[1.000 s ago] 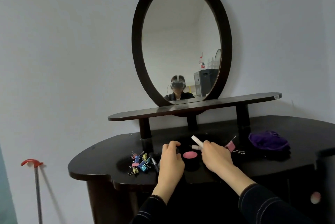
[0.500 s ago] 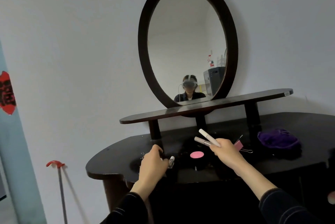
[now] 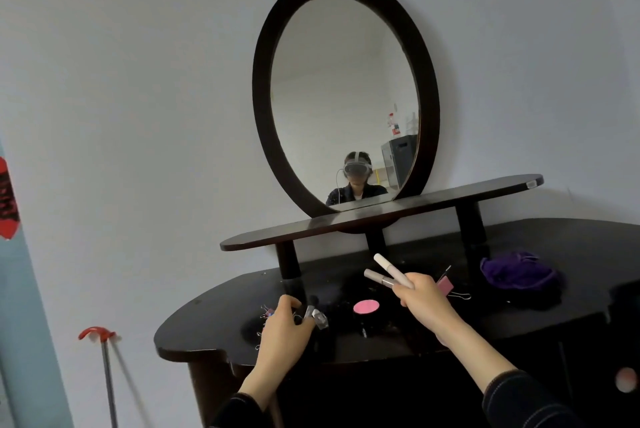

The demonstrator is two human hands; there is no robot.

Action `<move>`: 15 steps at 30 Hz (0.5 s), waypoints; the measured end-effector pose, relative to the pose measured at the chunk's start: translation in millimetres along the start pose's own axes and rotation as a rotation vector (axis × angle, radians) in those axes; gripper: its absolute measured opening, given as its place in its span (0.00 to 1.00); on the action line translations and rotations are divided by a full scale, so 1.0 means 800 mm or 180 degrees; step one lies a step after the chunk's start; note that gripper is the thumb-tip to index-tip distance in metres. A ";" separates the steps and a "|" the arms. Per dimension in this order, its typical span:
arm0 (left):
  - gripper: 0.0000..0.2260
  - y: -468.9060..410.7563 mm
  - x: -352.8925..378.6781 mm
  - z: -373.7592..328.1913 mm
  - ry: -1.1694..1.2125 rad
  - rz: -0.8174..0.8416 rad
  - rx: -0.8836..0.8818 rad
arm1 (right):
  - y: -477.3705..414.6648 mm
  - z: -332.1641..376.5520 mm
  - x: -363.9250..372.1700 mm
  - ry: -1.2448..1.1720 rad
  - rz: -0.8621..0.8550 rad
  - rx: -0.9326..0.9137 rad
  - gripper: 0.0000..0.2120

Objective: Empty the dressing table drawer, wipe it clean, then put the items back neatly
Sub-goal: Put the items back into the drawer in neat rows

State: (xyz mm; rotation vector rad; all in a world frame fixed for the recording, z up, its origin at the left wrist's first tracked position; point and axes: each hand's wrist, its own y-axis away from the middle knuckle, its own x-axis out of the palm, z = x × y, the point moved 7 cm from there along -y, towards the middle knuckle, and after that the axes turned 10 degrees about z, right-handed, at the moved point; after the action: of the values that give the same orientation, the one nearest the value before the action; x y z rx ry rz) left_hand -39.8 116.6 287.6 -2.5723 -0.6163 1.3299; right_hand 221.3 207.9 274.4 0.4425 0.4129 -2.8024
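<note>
On the glossy black worktop [image 3: 207, 323], the left hand [image 3: 284, 327] curls round one small silvery clear-tipped tube [image 3: 317, 315]. It hides part of a heap of small coloured binder clips [image 3: 266, 311], too many hidden to count. One round pink compact [image 3: 366, 306] lies between the hands. The right hand [image 3: 422, 296] grips two slim cosmetic pens, one white [image 3: 389, 268] and one grey-pink [image 3: 375, 276]. Beyond lie one pink binder clip [image 3: 445, 284] and one crumpled purple cloth [image 3: 516, 272].

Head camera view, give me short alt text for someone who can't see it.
A person's right hand holds two slim cosmetic tubes above a dark dressing table while the left hand grips a small silvery item. A pink compact and a purple cloth lie on it below an oval mirror.
</note>
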 end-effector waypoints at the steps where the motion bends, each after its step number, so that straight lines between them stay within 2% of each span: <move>1: 0.11 0.001 -0.002 0.005 0.0218 -0.0063 -0.0010 | -0.001 0.000 -0.001 -0.0027 -0.0009 -0.0012 0.11; 4: 0.09 0.007 -0.003 0.021 0.1085 -0.0179 -0.0063 | 0.000 0.000 -0.001 -0.0098 -0.0028 -0.0051 0.13; 7: 0.13 0.020 0.003 0.016 0.2143 -0.0096 -0.0046 | 0.010 0.005 0.000 -0.0219 0.0008 -0.0108 0.14; 10: 0.15 0.051 0.023 -0.017 0.3153 0.0311 0.0074 | 0.037 0.018 0.003 -0.0628 0.0238 -0.0220 0.12; 15: 0.15 0.133 0.095 -0.059 0.3863 0.0925 0.0184 | 0.128 0.016 0.014 -0.0893 0.0454 -0.0519 0.08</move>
State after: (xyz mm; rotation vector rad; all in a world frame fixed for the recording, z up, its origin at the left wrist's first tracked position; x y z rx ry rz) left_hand 66.6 55.9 222.8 -2.8150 0.0374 -0.3176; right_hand 239.3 106.9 258.4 0.0393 0.5183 -2.6146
